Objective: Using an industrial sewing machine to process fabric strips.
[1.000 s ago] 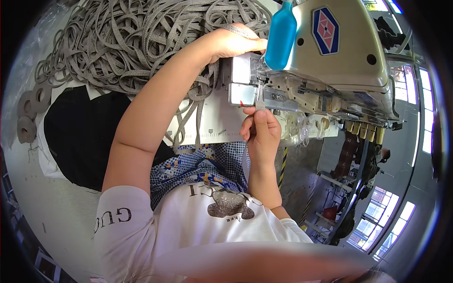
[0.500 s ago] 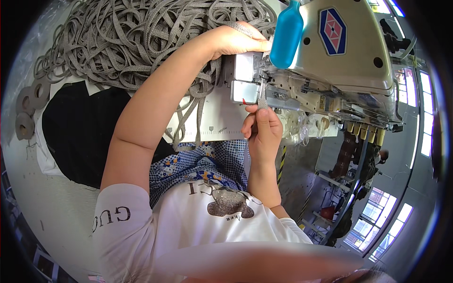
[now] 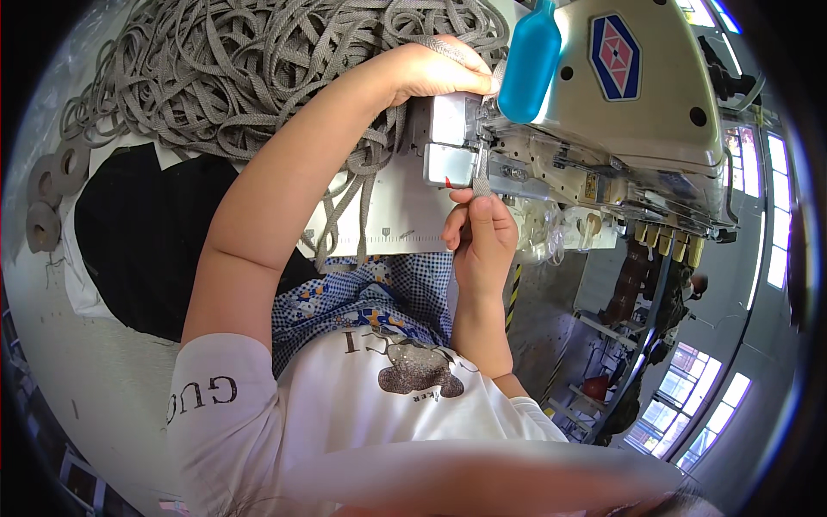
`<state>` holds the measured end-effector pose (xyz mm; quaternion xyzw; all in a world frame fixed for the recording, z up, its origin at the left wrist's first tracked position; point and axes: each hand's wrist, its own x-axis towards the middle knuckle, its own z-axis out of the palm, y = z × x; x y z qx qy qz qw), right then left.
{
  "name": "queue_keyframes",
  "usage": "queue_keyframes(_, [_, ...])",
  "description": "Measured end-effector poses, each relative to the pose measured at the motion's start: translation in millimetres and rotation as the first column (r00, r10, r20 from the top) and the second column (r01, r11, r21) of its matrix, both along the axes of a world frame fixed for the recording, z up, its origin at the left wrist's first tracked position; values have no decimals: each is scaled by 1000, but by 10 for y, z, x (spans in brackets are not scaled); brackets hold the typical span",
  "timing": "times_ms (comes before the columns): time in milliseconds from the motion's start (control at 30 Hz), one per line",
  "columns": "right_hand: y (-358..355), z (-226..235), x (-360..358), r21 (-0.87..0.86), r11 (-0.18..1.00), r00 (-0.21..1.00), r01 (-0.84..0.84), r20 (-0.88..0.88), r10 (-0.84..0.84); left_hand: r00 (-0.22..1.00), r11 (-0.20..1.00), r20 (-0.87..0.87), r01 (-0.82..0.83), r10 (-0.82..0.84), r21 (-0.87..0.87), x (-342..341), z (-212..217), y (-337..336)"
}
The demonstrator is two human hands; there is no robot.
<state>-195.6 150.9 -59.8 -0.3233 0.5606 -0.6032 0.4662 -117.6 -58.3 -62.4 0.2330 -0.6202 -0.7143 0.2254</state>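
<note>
1. Here's the right hand, thumb and fingers pinching the grey tape just in front of the sewing machine.
2. From that pinch, the tape runs up into the machine, beside the shiny metal plate.
3. Up top, the left hand grips tape too, a length draped over its fingers, near the blue bottle-shaped object.
4. Beyond, a tangled grey heap!

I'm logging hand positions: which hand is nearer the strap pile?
Left. The left hand is at the right edge of the strap pile; the right hand is farther away, lower in the view, pinching a strap near the machine.
</note>
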Motion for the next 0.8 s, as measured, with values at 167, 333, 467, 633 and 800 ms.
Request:
queue_keyframes(167, [-3, 1, 7, 0, 1000, 1000, 8, -6, -8, 1000, 999, 4, 18, -18, -27, 6, -8, -19])
queue_keyframes(333, [-2, 5, 16, 10, 1000, 1000, 8, -10, -8, 999, 999, -28, 27, -27, -20, 18, 13, -11])
queue_keyframes(467, [-5, 5, 21, 7, 1000, 1000, 15, -21, -14, 999, 998, 1, 47, -47, -28, 6, 10, -31])
queue_keyframes(633, [-6, 3, 18, 8, 1000, 1000, 3, -21, -3, 998, 997, -36, 53, -55, -63, 33, 34, -23])
queue_keyframes(800, [-1, 5, 21, 6, 1000, 1000, 3, -25, -2, 999, 998, -31, 38, -39, -46, 30, 24, -25])
